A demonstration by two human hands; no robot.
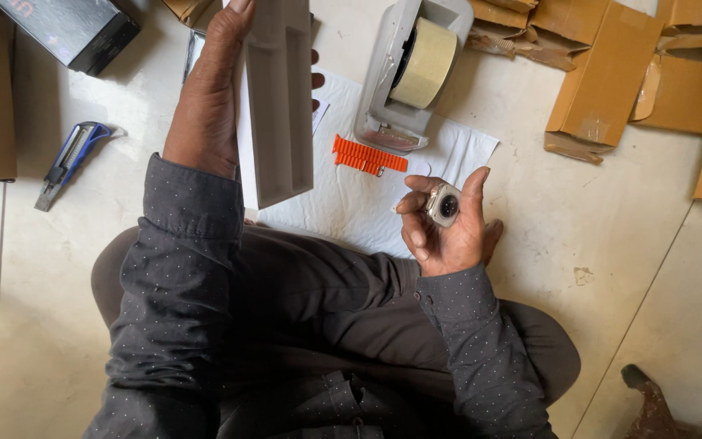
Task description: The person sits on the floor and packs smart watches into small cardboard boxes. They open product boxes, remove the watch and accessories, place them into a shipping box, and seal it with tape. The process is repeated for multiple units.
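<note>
Fingers of the right hand, right of centre in the frame, curled closed around a small watch body with its dark face up. Higher and to the left, the left hand gripped a long pale grey tray insert, thumb and fingers clamped on its edges. Between the hands, an orange strap lay on white wrapping, just below a tape dispenser. A blue utility knife lay at the left on the floor, with cardboard flaps at upper right.

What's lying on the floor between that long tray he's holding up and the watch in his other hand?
In the head view, an orange strap lies on white paper between the tray and the watch case.
</note>
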